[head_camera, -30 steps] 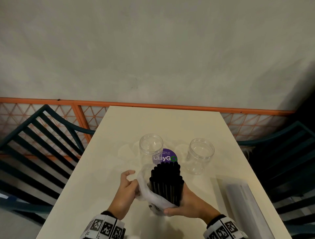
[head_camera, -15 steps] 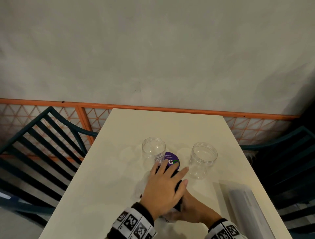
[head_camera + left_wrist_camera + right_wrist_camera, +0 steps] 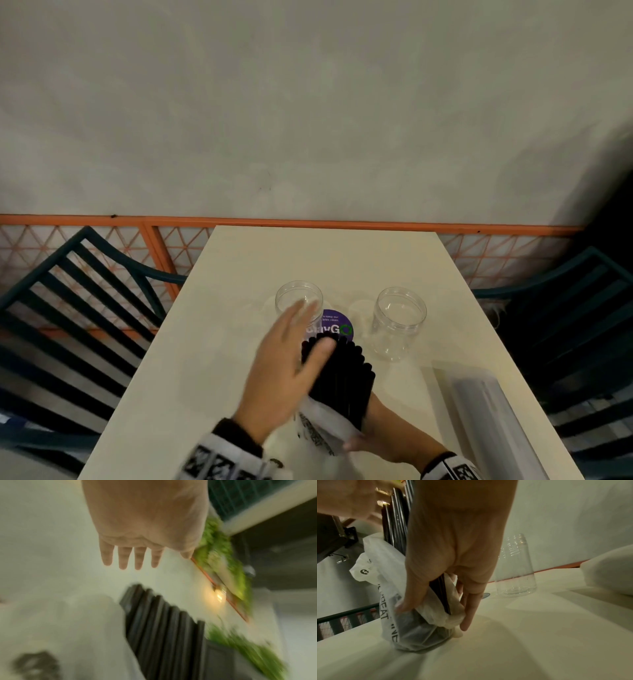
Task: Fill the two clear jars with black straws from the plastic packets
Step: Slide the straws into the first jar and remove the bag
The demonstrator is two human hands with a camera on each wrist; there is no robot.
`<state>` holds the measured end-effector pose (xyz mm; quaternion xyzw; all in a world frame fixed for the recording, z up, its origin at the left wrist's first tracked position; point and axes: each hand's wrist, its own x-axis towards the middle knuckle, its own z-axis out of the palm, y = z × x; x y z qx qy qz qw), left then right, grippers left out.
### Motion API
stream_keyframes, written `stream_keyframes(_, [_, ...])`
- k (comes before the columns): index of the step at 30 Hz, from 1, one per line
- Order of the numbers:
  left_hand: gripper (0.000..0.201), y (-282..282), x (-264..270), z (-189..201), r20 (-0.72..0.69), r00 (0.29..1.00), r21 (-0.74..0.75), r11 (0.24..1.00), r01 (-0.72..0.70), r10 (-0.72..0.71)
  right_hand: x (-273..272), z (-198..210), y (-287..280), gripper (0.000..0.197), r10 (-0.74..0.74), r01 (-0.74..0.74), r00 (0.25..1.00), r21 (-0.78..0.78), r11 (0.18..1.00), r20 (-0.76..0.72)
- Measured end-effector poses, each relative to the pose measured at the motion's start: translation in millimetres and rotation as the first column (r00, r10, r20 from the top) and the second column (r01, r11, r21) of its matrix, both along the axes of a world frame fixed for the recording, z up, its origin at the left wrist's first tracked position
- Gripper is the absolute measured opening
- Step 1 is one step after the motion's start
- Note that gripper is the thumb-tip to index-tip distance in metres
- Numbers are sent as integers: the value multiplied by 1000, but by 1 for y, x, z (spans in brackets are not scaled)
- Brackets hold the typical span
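Note:
A bundle of black straws [image 3: 342, 373] stands upright in a crumpled white plastic packet [image 3: 325, 428] on the cream table [image 3: 212, 359]. My right hand [image 3: 387, 435] grips the packet and straws near the bottom, thumb and fingers round them [image 3: 447, 588]. My left hand [image 3: 287, 363] hovers flat above the straw tops with straight fingers [image 3: 130, 558], thumb over the ends. Two clear jars stand beyond: the left jar [image 3: 298, 301], partly behind my left hand, and the right jar [image 3: 399, 322]. Both look empty.
A second clear packet [image 3: 479, 411] lies at the table's right front. A purple round sticker [image 3: 334, 327] sits between the jars. Dark slatted chairs [image 3: 68, 308] flank the table on both sides, and an orange rail [image 3: 308, 224] runs behind.
My left hand let go of the packet's side, swung over the straw tops, and has now slid left, uncovering the straws. The right hand keeps its grip.

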<state>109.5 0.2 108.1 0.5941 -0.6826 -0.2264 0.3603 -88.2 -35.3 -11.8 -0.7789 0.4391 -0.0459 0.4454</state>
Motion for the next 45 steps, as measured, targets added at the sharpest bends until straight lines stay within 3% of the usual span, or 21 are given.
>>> stream_keyframes(2, [75,1,32,-12,-160,985,122,992,-39,59,-2,4,1,94,-29,27,998,44,999,62])
stream_keyframes(5, [85,10,52,-37,-192,975,360,916,180,-117,-3,8,1,88,-43,35,989,60,998,141])
stream_keyframes(7, [76,12,47,-50,-243,959,324,919,224,-148,-5,10,1,84,-38,26,987,77,997,157])
stream_keyframes(11, [51,11,39,-63,-367,924,229,973,-18,104,-11,13,0,91,-113,93,987,173,981,112])
stream_keyframes(12, [42,10,39,-62,-374,916,201,977,-71,144,-13,11,-1,84,-119,96,987,195,976,107])
stream_keyframes(15, [25,10,42,-58,-371,905,136,976,-170,209,-17,14,1,26,-125,87,977,213,973,174])
stream_keyframes(17, [24,10,43,-54,-356,906,101,974,-204,227,-16,20,2,13,-175,123,955,220,968,238])
stream_keyframes(21, [24,12,35,-54,-233,938,1,965,-264,257,-8,24,3,24,-321,280,908,178,943,270])
stream_keyframes(24, [30,14,24,-53,-261,921,12,955,-295,288,-4,26,1,15,-376,395,899,-44,918,225])
stream_keyframes(26, [28,14,17,-54,-328,902,68,959,-276,283,-3,28,0,20,-423,454,878,-110,884,223])
stream_keyframes(32, [33,22,-2,-43,-379,897,40,972,-231,229,25,31,2,26,-552,597,773,-64,799,314])
stream_keyframes(34, [43,25,-11,-41,-404,899,63,985,-161,172,26,33,2,38,-581,631,741,-55,773,335])
stream_keyframes(37, [63,22,-12,-46,-350,929,66,992,-107,123,26,31,1,38,-634,689,690,-51,722,350])
stream_keyframes(40, [46,19,-12,-49,-284,939,55,981,-184,192,25,29,2,32,-691,737,615,37,675,380])
stream_keyframes(43, [42,15,-10,-52,-278,926,44,966,-254,256,22,34,5,28,-649,656,587,186,731,483])
stream_keyframes(45, [39,12,-7,-54,-327,899,53,956,-288,289,19,40,7,35,-555,507,625,255,823,549])
